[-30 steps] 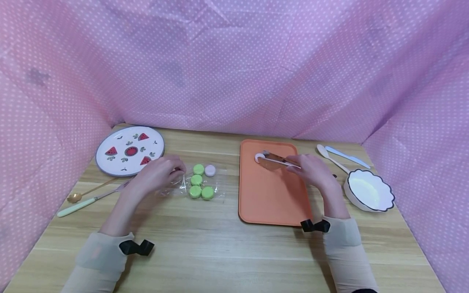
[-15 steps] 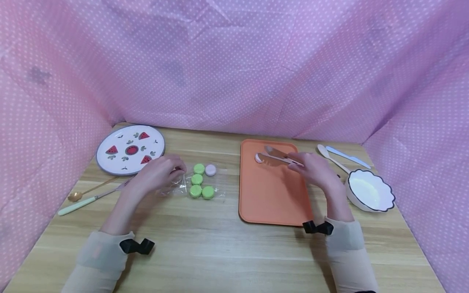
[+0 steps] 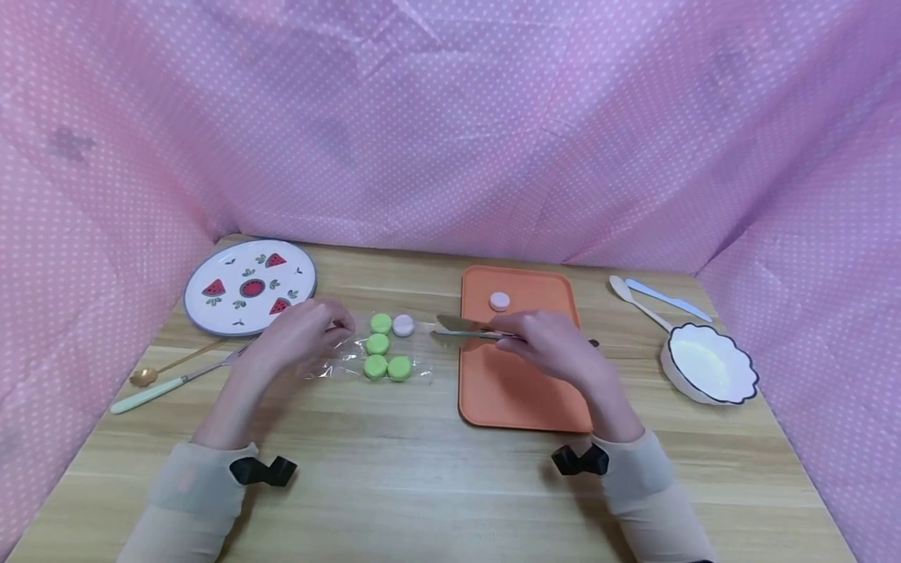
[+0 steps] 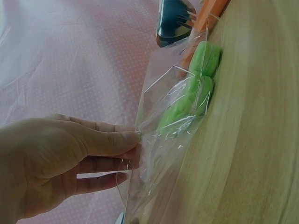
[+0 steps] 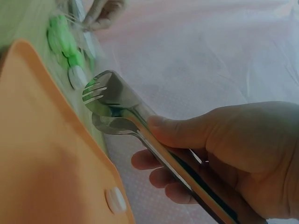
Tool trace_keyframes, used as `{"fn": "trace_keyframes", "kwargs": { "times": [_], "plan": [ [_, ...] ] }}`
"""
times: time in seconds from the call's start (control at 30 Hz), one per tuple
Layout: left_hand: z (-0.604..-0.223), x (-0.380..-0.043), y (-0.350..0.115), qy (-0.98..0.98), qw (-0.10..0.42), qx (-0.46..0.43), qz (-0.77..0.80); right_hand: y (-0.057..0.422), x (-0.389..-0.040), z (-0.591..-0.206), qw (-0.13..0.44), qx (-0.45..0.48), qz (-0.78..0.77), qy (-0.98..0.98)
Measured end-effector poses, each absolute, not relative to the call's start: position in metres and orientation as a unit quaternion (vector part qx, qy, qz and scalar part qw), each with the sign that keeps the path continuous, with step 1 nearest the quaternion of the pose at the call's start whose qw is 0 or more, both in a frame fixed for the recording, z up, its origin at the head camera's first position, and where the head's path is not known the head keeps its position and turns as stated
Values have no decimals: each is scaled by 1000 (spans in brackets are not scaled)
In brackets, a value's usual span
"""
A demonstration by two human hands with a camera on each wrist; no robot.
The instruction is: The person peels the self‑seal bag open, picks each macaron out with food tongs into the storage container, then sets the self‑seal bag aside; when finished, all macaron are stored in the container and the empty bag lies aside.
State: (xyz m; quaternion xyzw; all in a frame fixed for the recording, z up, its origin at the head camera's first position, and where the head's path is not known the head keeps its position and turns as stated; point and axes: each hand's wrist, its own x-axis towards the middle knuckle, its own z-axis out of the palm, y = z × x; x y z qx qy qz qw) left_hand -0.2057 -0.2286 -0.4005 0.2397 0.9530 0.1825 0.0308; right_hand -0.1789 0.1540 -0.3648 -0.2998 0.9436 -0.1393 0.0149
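My left hand (image 3: 306,332) pinches the edge of a clear plastic bag (image 4: 152,156) between thumb and fingers. Several green macarons (image 3: 377,345) and one pale pinkish macaron (image 3: 403,325) lie at the bag's right part in the head view. Metal serving tongs (image 5: 163,158) are gripped in my right hand (image 3: 545,344), thumb on one arm and fingers under the other. Their jaws, one slotted like a fork, stand apart with nothing between them and point left, past the tray's left edge toward the bag. Another pale pink macaron (image 3: 500,301) sits on the orange tray (image 3: 521,399) near its far end.
At the back left stands a white plate with watermelon drawings (image 3: 232,305). A gold spoon (image 3: 144,378) and a fork with a pale green handle (image 3: 148,396) lie before it. A scalloped white bowl (image 3: 686,379), a pale spoon (image 3: 622,289) and a blue knife (image 3: 665,297) are at right.
My right hand has drawn the tongs off the pink macaron, leaving it on the tray, and moved left and nearer toward the bag. My left hand has stayed on the bag.
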Motion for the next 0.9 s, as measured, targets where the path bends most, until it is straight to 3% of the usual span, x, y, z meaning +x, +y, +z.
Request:
{"fn": "trace_keyframes", "kwargs": {
  "times": [0.47, 0.9],
  "plan": [
    [-401, -195, -226, 955, 29, 233, 180, 123, -173, -375, 21, -319, -85, 944],
    [-400, -186, -222, 957, 17, 232, 173, 109, -170, -377, -10, -324, -79, 943]
  ]
}}
